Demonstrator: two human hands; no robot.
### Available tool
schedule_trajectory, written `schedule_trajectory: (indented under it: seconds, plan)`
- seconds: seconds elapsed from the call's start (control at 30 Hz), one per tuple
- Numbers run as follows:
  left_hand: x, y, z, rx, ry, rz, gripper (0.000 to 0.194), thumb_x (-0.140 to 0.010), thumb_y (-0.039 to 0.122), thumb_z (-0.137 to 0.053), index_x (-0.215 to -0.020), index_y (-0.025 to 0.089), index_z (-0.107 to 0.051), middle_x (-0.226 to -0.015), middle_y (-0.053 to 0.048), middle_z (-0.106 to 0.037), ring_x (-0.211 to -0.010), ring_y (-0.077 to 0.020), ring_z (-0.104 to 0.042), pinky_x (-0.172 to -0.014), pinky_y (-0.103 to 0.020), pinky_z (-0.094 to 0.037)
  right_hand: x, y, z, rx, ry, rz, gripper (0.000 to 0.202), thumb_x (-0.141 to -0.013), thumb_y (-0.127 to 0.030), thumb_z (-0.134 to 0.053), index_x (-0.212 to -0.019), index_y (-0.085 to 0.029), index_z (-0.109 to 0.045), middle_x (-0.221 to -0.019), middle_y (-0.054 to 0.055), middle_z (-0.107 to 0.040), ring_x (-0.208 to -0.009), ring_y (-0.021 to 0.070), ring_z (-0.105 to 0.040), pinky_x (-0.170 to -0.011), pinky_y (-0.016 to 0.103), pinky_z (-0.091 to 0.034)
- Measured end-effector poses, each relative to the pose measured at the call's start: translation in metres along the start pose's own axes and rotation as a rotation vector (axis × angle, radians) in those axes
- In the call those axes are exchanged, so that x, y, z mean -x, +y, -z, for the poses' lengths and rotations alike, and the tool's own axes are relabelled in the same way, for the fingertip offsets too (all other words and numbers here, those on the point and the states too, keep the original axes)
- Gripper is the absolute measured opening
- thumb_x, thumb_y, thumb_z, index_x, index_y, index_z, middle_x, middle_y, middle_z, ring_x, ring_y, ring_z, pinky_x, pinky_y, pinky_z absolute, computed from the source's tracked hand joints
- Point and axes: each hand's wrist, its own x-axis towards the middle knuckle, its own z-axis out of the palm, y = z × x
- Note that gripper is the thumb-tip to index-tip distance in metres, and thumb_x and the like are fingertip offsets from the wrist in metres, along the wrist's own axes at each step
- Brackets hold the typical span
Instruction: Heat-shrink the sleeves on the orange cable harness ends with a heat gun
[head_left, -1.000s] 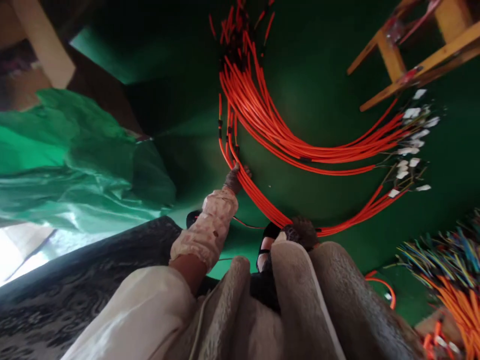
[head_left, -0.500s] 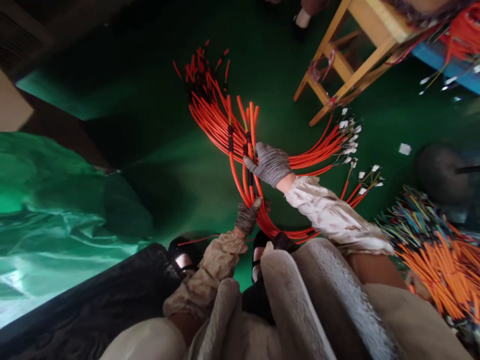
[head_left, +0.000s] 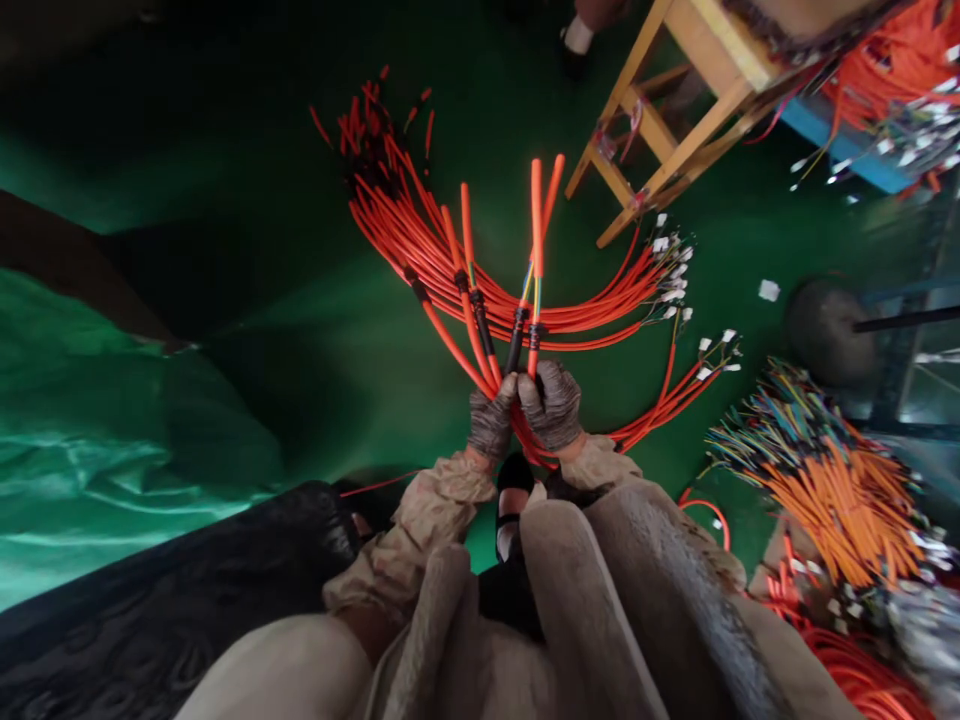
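Both hands wear grey knitted gloves and are close together at the middle of the view. My left hand (head_left: 492, 420) is closed around several orange cables (head_left: 471, 325) with black sleeves, their ends fanned up and leftward. My right hand (head_left: 552, 405) is closed on two orange cables (head_left: 537, 220), which stand upright beside the others; thin yellow and blue wires show above their black sleeves. The lower parts of the cables curve down to the right behind my hands. Beyond them a large bundle of orange cables (head_left: 450, 270) lies on the green floor.
A wooden stool (head_left: 660, 130) stands at the upper right, near a blue surface (head_left: 847, 140) with orange cables. Another orange cable pile (head_left: 847, 500) lies at the right. Green sheeting (head_left: 112, 430) is at the left. Part of a person's foot (head_left: 577, 38) shows at the top.
My right hand has moved down and toward me, beside my left hand. The held cable ends have spread into two groups. The view has shifted somewhat to the right.
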Motion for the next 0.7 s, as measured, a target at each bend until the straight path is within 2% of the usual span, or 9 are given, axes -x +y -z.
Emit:
schedule_trajectory:
  seconds: [0.07, 0.13, 0.23, 0.3, 0.33, 0.4, 0.5, 0.57, 0.7]
  plan:
    - [0.005, 0.003, -0.004, -0.003, -0.023, -0.004, 0.041, -0.075, 0.051, -0.097, -0.089, 0.018, -0.077, -0.082, -0.003, -0.074, -0.073, -0.0173, -0.07, -0.069, -0.028, -0.06, -0.008, 0.0, 0.011, 0.015, 0.048, 0.044, 0.025, -0.1, -0.046, -0.058, -0.098, -0.025, -0.071, -0.099, 0.013, -0.071, -0.101, 0.032, -0.068, -0.097, 0.058, -0.055]
    - [0.011, 0.003, -0.006, -0.018, -0.059, 0.019, 0.042, -0.075, 0.053, -0.097, -0.09, 0.018, -0.079, -0.084, -0.005, -0.076, -0.073, -0.0188, -0.071, -0.069, -0.029, -0.061, -0.018, -0.004, 0.024, -0.038, 0.119, 0.023, 0.032, -0.097, -0.053, -0.062, -0.102, -0.023, -0.072, -0.104, 0.013, -0.072, -0.106, 0.0326, -0.067, -0.103, 0.058, -0.054]
    - [0.021, 0.002, -0.005, -0.034, -0.137, 0.052, 0.042, -0.075, 0.055, -0.096, -0.093, 0.02, -0.083, -0.088, -0.008, -0.078, -0.076, -0.0255, -0.074, -0.069, -0.036, -0.063, -0.033, -0.016, 0.035, -0.419, 0.078, -0.208, 0.043, -0.095, -0.063, -0.063, -0.106, -0.022, -0.073, -0.098, 0.009, -0.073, -0.097, 0.0272, -0.069, -0.097, 0.049, -0.059]
    - [0.027, 0.001, -0.003, -0.074, -0.179, 0.072, 0.039, -0.077, 0.058, -0.093, -0.094, 0.024, -0.085, -0.087, -0.009, -0.079, -0.078, -0.0299, -0.074, -0.072, -0.042, -0.065, -0.039, -0.025, 0.036, -0.746, 0.049, -0.405, 0.042, -0.095, -0.064, -0.064, -0.102, -0.024, -0.074, -0.088, 0.005, -0.074, -0.086, 0.0223, -0.07, -0.087, 0.041, -0.062]
    - [0.029, 0.001, -0.002, -0.106, -0.19, 0.078, 0.036, -0.078, 0.058, -0.092, -0.091, 0.026, -0.085, -0.087, -0.009, -0.079, -0.078, -0.0315, -0.075, -0.074, -0.045, -0.065, -0.042, -0.028, 0.035, -0.869, 0.079, -0.478, 0.041, -0.094, -0.063, -0.066, -0.1, -0.024, -0.075, -0.085, 0.003, -0.074, -0.081, 0.0207, -0.07, -0.084, 0.039, -0.063]
    - [0.032, 0.003, 0.0, -0.163, -0.205, 0.08, 0.031, -0.076, 0.058, -0.092, -0.085, 0.028, -0.085, -0.089, -0.01, -0.08, -0.081, -0.0338, -0.075, -0.076, -0.048, -0.065, -0.046, -0.032, 0.035, -0.992, 0.187, -0.541, 0.038, -0.09, -0.061, -0.072, -0.095, -0.023, -0.076, -0.083, 0.002, -0.074, -0.077, 0.0189, -0.07, -0.08, 0.037, -0.063]
    - [0.032, 0.009, 0.0, -0.197, -0.25, 0.08, 0.033, -0.073, 0.056, -0.094, -0.086, 0.027, -0.086, -0.096, -0.011, -0.081, -0.088, -0.0372, -0.075, -0.08, -0.051, -0.066, -0.049, -0.032, 0.036, -0.997, 0.277, -0.529, 0.035, -0.085, -0.058, -0.08, -0.091, -0.023, -0.076, -0.086, 0.0, -0.076, -0.081, 0.0184, -0.072, -0.081, 0.035, -0.063]
    - [0.031, 0.012, 0.002, -0.218, -0.288, 0.078, 0.037, -0.074, 0.058, -0.092, -0.091, 0.026, -0.087, -0.098, -0.011, -0.081, -0.092, -0.0385, -0.075, -0.084, -0.053, -0.067, -0.048, -0.032, 0.038, -1.005, 0.232, -0.545, 0.034, -0.085, -0.057, -0.082, -0.091, -0.024, -0.076, -0.087, 0.0, -0.077, -0.087, 0.0194, -0.075, -0.084, 0.034, -0.064]
    - [0.03, 0.007, 0.007, -0.275, -0.297, 0.052, 0.045, -0.074, 0.064, -0.091, -0.094, 0.024, -0.087, -0.096, -0.012, -0.08, -0.093, -0.0403, -0.074, -0.088, -0.058, -0.065, -0.047, -0.038, 0.041, -1.178, -0.046, -0.638, 0.037, -0.078, -0.055, -0.088, -0.091, -0.022, -0.077, -0.082, 0.003, -0.079, -0.087, 0.0252, -0.079, -0.081, 0.039, -0.067]
